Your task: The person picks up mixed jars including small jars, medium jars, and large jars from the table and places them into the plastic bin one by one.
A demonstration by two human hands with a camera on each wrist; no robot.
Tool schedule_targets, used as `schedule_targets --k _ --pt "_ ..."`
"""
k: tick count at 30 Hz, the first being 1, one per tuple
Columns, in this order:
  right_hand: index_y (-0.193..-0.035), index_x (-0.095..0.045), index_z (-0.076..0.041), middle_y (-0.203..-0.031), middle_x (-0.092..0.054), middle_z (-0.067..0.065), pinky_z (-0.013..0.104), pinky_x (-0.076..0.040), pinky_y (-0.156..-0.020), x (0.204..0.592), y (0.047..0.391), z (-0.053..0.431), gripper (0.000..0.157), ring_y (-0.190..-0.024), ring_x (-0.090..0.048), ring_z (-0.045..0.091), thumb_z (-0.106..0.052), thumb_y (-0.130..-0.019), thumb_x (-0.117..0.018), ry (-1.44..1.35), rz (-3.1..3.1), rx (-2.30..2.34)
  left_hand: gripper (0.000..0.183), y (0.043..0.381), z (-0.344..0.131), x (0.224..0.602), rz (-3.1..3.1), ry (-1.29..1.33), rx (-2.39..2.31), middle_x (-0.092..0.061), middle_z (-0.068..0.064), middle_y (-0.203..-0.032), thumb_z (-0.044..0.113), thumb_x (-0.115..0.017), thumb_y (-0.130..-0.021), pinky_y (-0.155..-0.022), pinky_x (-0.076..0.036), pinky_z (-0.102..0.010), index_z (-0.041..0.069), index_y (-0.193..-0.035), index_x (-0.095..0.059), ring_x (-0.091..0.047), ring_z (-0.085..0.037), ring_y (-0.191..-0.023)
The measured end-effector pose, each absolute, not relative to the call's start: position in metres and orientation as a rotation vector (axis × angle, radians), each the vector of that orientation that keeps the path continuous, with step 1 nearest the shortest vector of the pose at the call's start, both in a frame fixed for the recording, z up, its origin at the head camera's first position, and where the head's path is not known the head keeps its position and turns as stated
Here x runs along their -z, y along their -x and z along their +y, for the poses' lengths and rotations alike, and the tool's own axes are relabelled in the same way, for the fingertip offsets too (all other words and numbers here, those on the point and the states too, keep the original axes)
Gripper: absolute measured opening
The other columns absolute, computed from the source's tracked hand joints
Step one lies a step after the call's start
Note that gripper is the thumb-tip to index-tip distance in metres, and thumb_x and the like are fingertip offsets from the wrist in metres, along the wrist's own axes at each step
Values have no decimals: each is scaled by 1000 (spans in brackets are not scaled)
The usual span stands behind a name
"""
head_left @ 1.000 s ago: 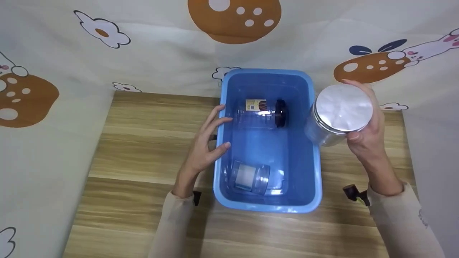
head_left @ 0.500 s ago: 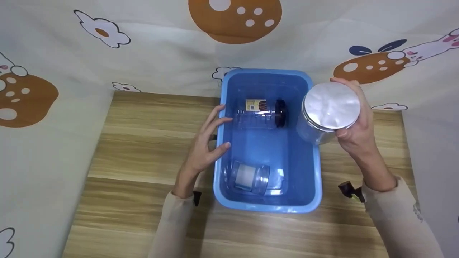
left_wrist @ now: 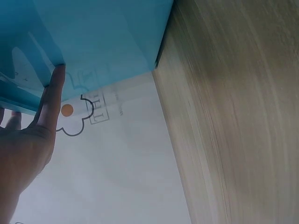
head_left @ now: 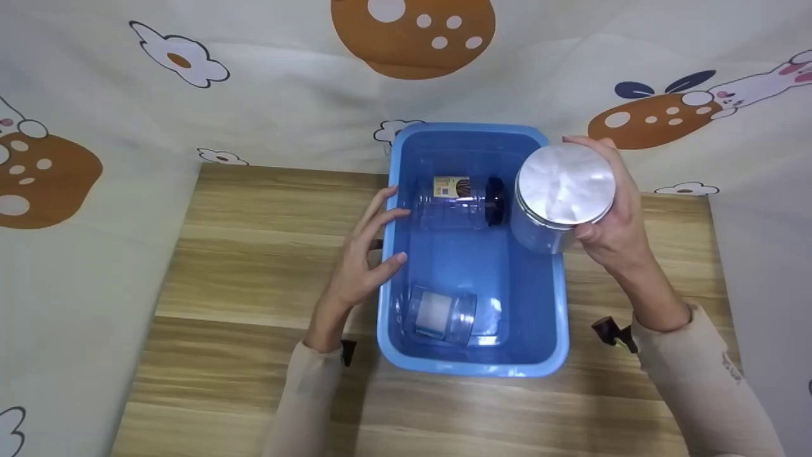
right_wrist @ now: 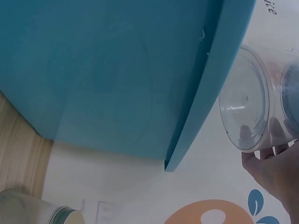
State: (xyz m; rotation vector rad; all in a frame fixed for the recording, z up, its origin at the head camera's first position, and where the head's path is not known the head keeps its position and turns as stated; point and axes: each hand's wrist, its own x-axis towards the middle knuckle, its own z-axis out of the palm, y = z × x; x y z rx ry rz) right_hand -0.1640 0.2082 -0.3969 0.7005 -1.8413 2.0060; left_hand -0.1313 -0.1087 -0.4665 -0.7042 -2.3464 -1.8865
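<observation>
My right hand (head_left: pixel 614 219) grips a clear plastic jar (head_left: pixel 539 231) topped by a silver foil-like lid (head_left: pixel 566 184). The jar is upright and overlaps the right rim of a blue plastic bin (head_left: pixel 558 330) in the head view. Its clear round base (right_wrist: pixel 245 100) shows beside the rim in the right wrist view. My left hand (head_left: pixel 358 260) rests at the bin's left rim, fingers extended over the edge. Inside the bin lie a clear jar with a dark lid (head_left: pixel 495 202) and a smaller clear jar with a pale label (head_left: pixel 434 312).
The bin stands on a wood-grain surface (head_left: pixel 254 266), close to a patterned cloth wall (head_left: pixel 285 95) at the back. Another clear jar (right_wrist: pixel 28 210) lies outside the bin, low in the right wrist view. Cloth walls also rise at both sides.
My right hand has moved left with the silver-lidded jar, from beside the bin's right rim to over it. The left hand and the two jars in the bin have stayed put.
</observation>
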Motion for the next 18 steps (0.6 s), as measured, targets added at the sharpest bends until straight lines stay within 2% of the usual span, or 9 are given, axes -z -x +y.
schedule_targets --k 4,6,8,13,18 --pt "-129 -52 13 -117 -57 17 34 -41 -92 401 167 208 109 -107 -50 29 -65 -60 -85 -727 -1890 -1996 52 131 -109 466 -2342 700 1878 -26 -24 -159 12 -64 -83 -108 -35 -62 -6 -132 -56 -20 -35 -149" --pt "-130 -51 12 -118 -58 17 34 -42 -93 404 168 209 109 -108 -50 29 -65 -60 -85 -738 -1916 -2001 52 131 -108 465 -2338 700 1878 -26 -24 -159 8 -64 -82 -108 -35 -62 -6 -132 -56 -20 -35 -149" --pt "-131 -51 12 -119 -58 18 34 -42 -94 406 169 210 110 -110 -51 30 -64 -60 -86 -746 -1929 -2017 52 131 -108 465 -2335 703 1882 -26 -25 -159 6 -65 -82 -107 -36 -61 -6 -132 -56 -19 -36 -149" --pt "-132 -50 11 -121 -57 19 34 -42 -96 410 171 212 110 -110 -52 32 -64 -59 -86 -753 -1951 -2028 52 131 -108 465 -2345 702 1862 -27 -24 -158 8 -65 -82 -111 -29 -63 -6 -131 -56 -20 -35 -149" --pt "-133 -51 9 -121 -57 18 34 -43 -97 412 175 209 112 -111 -52 32 -69 -60 -82 -748 -2018 -1952 52 132 -110 466 -2341 705 1862 -27 -25 -158 7 -63 -82 -109 -33 -62 -6 -132 -55 -20 -33 -149"
